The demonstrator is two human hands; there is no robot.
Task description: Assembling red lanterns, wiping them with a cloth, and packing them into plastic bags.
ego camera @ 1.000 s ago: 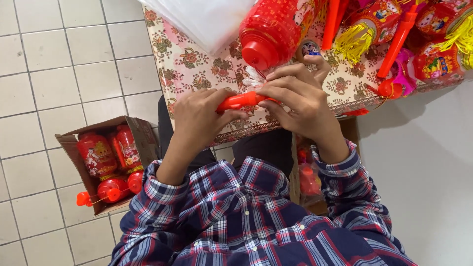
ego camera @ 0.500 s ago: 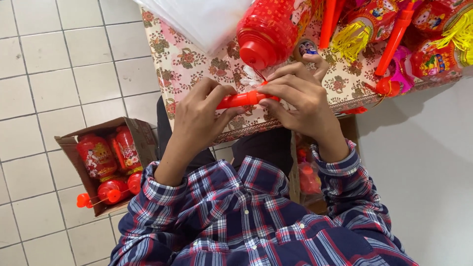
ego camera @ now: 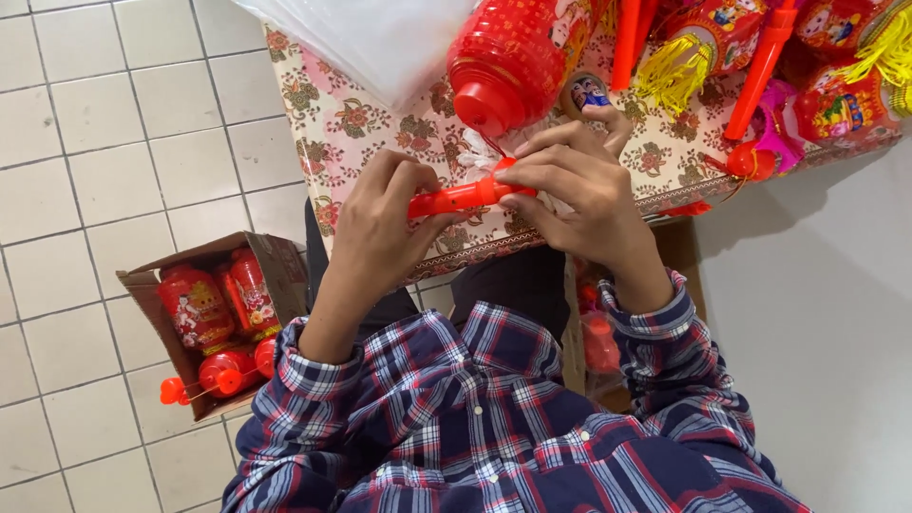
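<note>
Both my hands hold a red-orange plastic stick handle [ego camera: 454,199] level over the near edge of a table covered with a floral cloth [ego camera: 361,123]. My left hand [ego camera: 380,228] grips its left end. My right hand [ego camera: 575,190] pinches its right end, where thin white strings lead up toward a red plastic lantern [ego camera: 518,52] lying on the cloth just beyond my fingers. My plaid sleeves fill the bottom of the view.
A brown cardboard box [ego camera: 275,266] on the tiled floor at my left holds several red lanterns [ego camera: 195,309]. More red lanterns with yellow tassels [ego camera: 708,43] and red sticks [ego camera: 760,66] cover the table's right. A clear plastic bag [ego camera: 370,38] lies at the far edge.
My hands stay on the stick; my fingers have shifted slightly along it. The lantern and the box have not moved.
</note>
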